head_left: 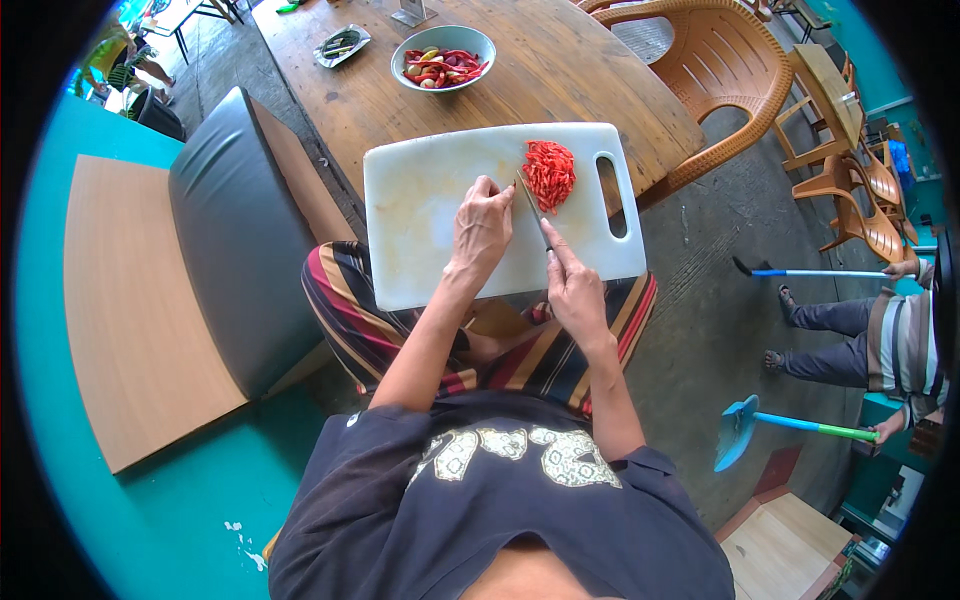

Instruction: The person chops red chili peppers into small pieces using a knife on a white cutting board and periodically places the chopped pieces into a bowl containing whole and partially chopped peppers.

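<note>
Presently bunches the left hand (pixel 482 225) almost closed over the white cutting board (pixel 425 210), just beside the knife tip; cannot tell of anything pinched there, with the knuckles in the way. Wraps the right hand (pixel 577 295) firmly round the handle of the knife (pixel 534 204), forefinger stretched forward, blade pointing toward the left fingertips. Has a heap of finely cut red chillies (pixel 550 172) on the board, just right of the blade. On the wooden surface (pixel 600 100) beyond, shows a small silver dish (pixel 322 50) with dark and pale bits inside, then a pale bowl (pixel 478 45) of larger red chillies (pixel 445 72) and whitish, rounded pieces. Around these, shows a tan panel (pixel 130 300) at far left, a dark padded seat (pixel 235 240), striped trousers (pixel 340 300) partly hidden under the board, a brown chair (pixel 725 55) beside the surface and, farther right, another person (pixel 905 345) with a long-handled blue dustpan (pixel 738 432) and a pole-like tool (pixel 820 273).
</note>
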### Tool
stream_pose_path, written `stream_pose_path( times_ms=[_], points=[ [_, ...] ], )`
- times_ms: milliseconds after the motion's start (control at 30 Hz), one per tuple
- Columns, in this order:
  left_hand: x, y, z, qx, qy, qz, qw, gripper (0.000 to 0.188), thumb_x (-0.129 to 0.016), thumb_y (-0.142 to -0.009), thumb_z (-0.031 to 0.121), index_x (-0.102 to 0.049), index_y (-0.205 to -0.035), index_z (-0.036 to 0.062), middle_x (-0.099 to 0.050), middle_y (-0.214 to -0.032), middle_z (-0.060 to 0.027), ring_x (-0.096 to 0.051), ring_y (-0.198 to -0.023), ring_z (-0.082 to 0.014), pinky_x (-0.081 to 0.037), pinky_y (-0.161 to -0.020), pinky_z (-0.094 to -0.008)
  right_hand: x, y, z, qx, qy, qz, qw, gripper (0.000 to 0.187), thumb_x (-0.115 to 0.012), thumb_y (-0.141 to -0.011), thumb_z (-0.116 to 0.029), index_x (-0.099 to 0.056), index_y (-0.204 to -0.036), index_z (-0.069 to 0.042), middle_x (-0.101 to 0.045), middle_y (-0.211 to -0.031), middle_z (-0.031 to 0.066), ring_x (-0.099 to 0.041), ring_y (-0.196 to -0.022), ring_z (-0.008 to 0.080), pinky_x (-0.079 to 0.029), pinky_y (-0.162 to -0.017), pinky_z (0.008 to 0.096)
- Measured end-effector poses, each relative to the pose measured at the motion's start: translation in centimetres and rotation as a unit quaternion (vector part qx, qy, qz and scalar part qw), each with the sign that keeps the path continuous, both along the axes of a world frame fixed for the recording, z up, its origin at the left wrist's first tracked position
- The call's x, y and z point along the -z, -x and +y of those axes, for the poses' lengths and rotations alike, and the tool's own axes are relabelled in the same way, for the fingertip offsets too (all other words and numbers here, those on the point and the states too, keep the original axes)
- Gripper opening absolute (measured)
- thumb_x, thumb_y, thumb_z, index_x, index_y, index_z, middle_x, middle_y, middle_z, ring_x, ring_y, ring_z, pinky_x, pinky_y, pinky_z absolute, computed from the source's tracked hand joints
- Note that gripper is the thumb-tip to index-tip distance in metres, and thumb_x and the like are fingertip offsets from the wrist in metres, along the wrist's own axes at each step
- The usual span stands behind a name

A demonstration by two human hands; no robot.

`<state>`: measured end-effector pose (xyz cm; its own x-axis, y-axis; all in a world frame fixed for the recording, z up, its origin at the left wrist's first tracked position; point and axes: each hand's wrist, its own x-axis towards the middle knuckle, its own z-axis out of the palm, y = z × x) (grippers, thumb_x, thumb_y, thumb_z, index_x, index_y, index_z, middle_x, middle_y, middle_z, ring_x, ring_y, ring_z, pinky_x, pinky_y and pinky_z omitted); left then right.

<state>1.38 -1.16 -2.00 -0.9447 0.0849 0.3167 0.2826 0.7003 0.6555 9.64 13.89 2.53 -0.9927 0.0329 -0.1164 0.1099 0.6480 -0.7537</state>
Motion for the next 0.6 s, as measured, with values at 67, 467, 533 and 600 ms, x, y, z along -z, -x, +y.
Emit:
stream_pose_path(
  times_ms=[67, 467, 533, 600],
  points=[
    [0.1, 0.2, 0.4, -0.001, 0.008, 0.009, 1.0, 0.024, -0.065, -0.087, 0.005, -0.074, -0.109, 0.0042, -0.061, -0.092, -0.015, -0.064, -0.084, -0.0311, -0.052, -0.077, -0.0394, 0.4, -0.2, -0.2, -0.006, -0.013, 0.011, 1.0, 0.048, -0.05, -0.099, -0.012, -0.05, -0.146, -0.022, -0.064, -0.077, 0.0262, -0.068, -0.069, 0.0383, -0.053, -0.068, 0.0466],
    [-0.2, 0.7, 1.3, -0.001, 0.037, 0.0, 0.999, 0.024, -0.063, -0.084, 0.002, -0.072, -0.106, 0.0001, -0.06, -0.092, -0.0167, -0.063, -0.088, -0.033, -0.053, -0.08, -0.0422, 0.9, -0.2, -0.4, -0.02, -0.058, 0.024, 0.998, 0.051, -0.052, -0.098, -0.012, -0.047, -0.147, -0.025, -0.064, -0.071, 0.0239, -0.067, -0.067, 0.0393, -0.053, -0.068, 0.0486],
    [-0.3, 0.7, 1.4, 0.017, 0.056, -0.016, 0.998, 0.023, -0.059, -0.085, 0.001, -0.07, -0.106, -0.0034, -0.058, -0.096, -0.0181, -0.062, -0.092, -0.0338, -0.054, -0.079, -0.0413, 0.9, -0.2, -0.4, -0.018, -0.058, 0.017, 0.998, 0.048, -0.05, -0.1, -0.014, -0.048, -0.147, -0.026, -0.062, -0.068, 0.0239, -0.066, -0.065, 0.0386, -0.051, -0.067, 0.0481],
    [-0.3, 0.7, 1.4, 0.018, 0.06, -0.02, 0.998, 0.021, -0.06, -0.085, 0.001, -0.069, -0.103, -0.0032, -0.058, -0.096, -0.0183, -0.062, -0.093, -0.034, -0.054, -0.079, -0.0415, 0.6, -0.1, -0.5, -0.029, -0.075, -0.001, 0.997, 0.055, -0.053, -0.096, -0.01, -0.044, -0.149, -0.023, -0.065, -0.072, 0.025, -0.068, -0.069, 0.0398, -0.055, -0.07, 0.05]
  ],
)
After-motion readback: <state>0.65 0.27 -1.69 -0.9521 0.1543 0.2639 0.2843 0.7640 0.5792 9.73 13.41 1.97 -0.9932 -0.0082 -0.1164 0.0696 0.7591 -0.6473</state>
